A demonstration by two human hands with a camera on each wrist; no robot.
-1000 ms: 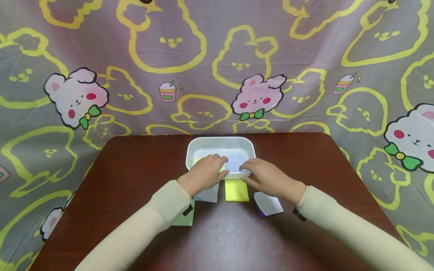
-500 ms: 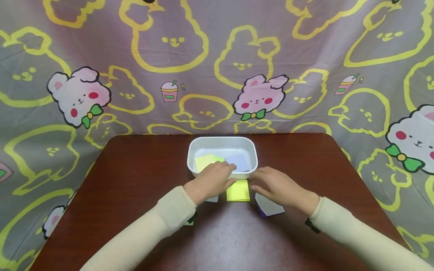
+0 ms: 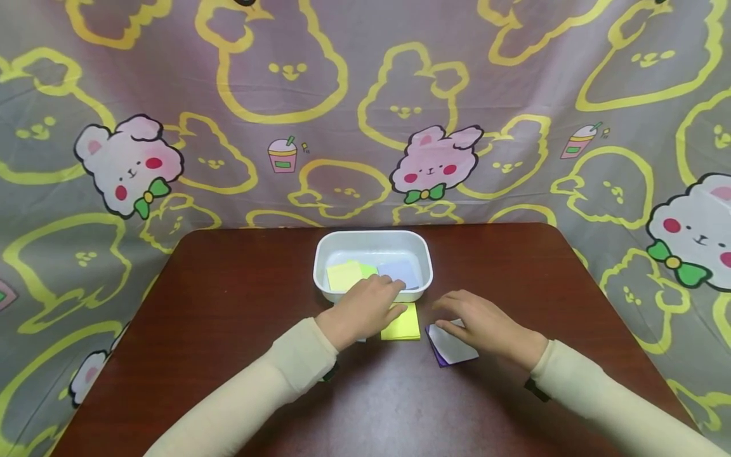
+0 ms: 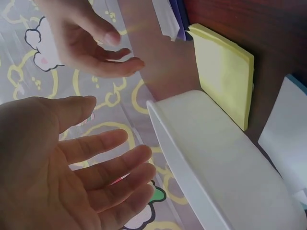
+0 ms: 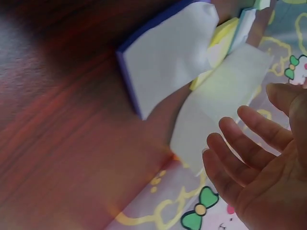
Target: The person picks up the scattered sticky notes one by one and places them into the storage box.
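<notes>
A white tub (image 3: 374, 251) holds a pale yellow sticky note (image 3: 342, 276), a green note (image 3: 370, 271) and a lavender note (image 3: 398, 271). Over its front edge hovers my left hand (image 3: 365, 311), fingers relaxed; the left wrist view shows nothing in its palm. Partly beneath that hand lies a yellow sticky note pad (image 3: 401, 328). My right hand (image 3: 485, 324), loosely spread and holding nothing, hangs above a purple pad (image 3: 451, 346) with a whitish top sheet. A pad with a blue edge (image 4: 288, 132) shows in the left wrist view; in the head view my left hand mostly covers it.
Everything stands on a dark brown table (image 3: 240, 279). Behind it hangs a grey curtain (image 3: 365, 146) with cartoon rabbits. A green pad (image 5: 263, 4) peeks in at the top of the right wrist view.
Both hands have drawn back from the tub toward me and shifted right. The notes inside it show more fully. The right hand is now over the purple pad.
</notes>
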